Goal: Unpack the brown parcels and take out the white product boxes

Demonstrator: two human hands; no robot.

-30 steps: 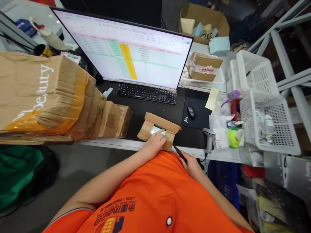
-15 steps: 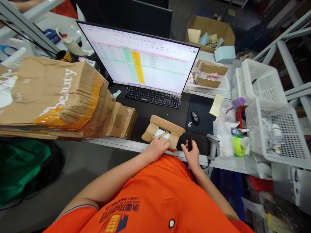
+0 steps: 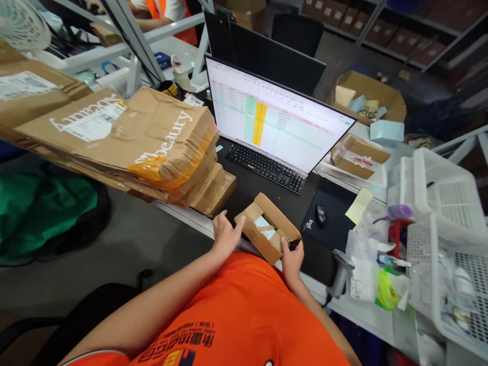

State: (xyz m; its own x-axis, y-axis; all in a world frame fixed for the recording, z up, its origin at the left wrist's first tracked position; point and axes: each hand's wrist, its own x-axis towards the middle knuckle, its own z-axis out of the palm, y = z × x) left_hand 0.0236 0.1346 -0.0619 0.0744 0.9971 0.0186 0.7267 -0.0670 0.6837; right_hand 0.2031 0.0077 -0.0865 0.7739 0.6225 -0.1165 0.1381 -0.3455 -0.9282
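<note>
A small open cardboard box point(image 3: 267, 226) with a pale blue item inside sits at the desk's near edge, in front of the keyboard point(image 3: 266, 167). My left hand point(image 3: 224, 235) rests against the box's left end with its fingers partly curled. My right hand point(image 3: 292, 252) presses on the box's right flap and is closed around a dark pen-like tool point(image 3: 296, 244).
A stack of flattened "beauty" cartons point(image 3: 125, 142) fills the left of the desk. A monitor point(image 3: 278, 119), mouse point(image 3: 321, 215) on its black pad, barcode scanner point(image 3: 340, 272) and white baskets point(image 3: 446, 239) stand around. Another person in orange point(image 3: 168, 12) works at the far table.
The view has swung left and lifted. My left hand has come off the top of the box to its left end. My right hand has moved from the desk edge onto the right flap.
</note>
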